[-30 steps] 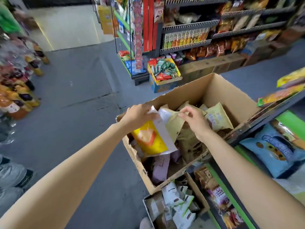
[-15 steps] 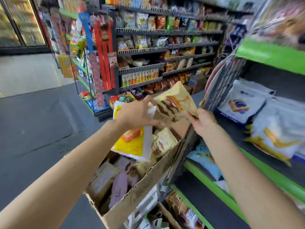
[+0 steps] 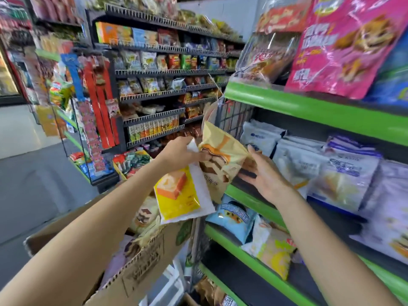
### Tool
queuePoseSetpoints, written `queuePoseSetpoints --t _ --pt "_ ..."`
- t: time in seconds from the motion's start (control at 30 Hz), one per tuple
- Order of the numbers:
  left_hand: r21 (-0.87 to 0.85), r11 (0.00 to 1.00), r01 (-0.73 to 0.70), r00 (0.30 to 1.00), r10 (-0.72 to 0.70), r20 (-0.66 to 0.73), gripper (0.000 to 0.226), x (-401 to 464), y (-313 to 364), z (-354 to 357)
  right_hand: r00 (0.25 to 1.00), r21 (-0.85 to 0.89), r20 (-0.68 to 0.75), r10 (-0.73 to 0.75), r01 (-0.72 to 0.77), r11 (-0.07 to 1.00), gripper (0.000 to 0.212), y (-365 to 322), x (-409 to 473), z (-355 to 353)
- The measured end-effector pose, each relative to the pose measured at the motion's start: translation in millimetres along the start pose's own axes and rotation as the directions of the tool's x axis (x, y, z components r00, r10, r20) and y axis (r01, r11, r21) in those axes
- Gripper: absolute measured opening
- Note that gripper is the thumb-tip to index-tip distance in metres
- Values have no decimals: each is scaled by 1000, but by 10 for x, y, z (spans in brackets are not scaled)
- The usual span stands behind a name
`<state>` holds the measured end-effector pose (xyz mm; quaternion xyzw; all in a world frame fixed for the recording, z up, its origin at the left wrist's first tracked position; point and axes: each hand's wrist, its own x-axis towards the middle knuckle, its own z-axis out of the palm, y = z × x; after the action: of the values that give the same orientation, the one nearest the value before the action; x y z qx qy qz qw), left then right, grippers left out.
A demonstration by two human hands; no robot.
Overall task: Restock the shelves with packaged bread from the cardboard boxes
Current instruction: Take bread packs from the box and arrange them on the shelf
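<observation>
The left hand [image 3: 181, 154] grips a yellow bread pack [image 3: 178, 195] and a beige bread pack [image 3: 223, 155] by their tops. The right hand [image 3: 262, 175], fingers spread, presses the beige pack's far side, before the green-edged shelf [image 3: 254, 202]. The cardboard box [image 3: 141, 268] sits below the left hand.

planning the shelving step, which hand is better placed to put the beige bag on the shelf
Right. The right hand touches the beige bag beside the shelf; the left hand also grips a yellow bag, farther away.

hands [image 3: 183, 154]: 2 | held bread packs [image 3: 223, 155]: 2 | cardboard box [image 3: 141, 266]: 1
</observation>
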<state>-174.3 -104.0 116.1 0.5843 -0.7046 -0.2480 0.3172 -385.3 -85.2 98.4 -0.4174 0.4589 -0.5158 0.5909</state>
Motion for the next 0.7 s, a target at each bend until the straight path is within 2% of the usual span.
queuePoseSetpoints --t 0.07,0.13,0.23,0.3,0.33,0.37,0.4,0.43,0.47,0.5,0.57,0.6,0.63,0.7 --pt "-168 986 13 999 -19 -34 37 -22 138 99 992 -26 129 12 -9 1000 40 37 -102 -141" --pt "-288 957 40 997 -58 -53 42 -52 271 193 980 -117 200 24 -1 993 52 130 -160 -209" --pt "-301 952 45 998 -55 -25 40 -34 441 381 990 -300 129 -58 95 949 49 226 -199 -369" --pt "-197 980 39 995 -57 -84 40 -24 515 475 993 -404 16 -117 114 908 46 203 -197 -511" --pt "-117 992 38 987 -55 -149 46 -33 550 503 986 -509 -40 -164 121 852 48 164 -201 -587" --pt "-7 1000 22 974 -23 -227 66 -48 578 534 971 -659 -73 -226 123 742 54 99 -221 -658" --pt "159 987 -22 960 66 -272 86 -80 623 560 958 -810 -82 -275 97 579 60 25 -243 -726" --pt "379 921 -86 945 196 -261 97 -95 658 590 950 -925 -68 -304 55 377 63 -59 -286 -773" --pt "577 803 -149 933 307 -187 101 -126 723 625 949 -982 -31 -313 29 184 64 -145 -337 -794" --pt "709 678 -194 934 349 -78 100 -132 779 674 950 -998 18 -312 36 53 62 -220 -374 -799" --pt "812 518 -268 945 306 116 91 -121 872 783 943 -995 102 -316 99 -26 57 -335 -441 -765" --pt "818 502 -280 951 259 167 81 -112 904 826 931 -991 134 -339 135 -21 55 -368 -477 -740" --pt "806 517 -287 954 229 193 69 -96 907 857 914 -986 159 -372 169 -5 51 -380 -496 -724" --pt "743 610 -276 961 188 203 54 -78 876 889 881 -968 181 -438 238 79 48 -380 -528 -728"
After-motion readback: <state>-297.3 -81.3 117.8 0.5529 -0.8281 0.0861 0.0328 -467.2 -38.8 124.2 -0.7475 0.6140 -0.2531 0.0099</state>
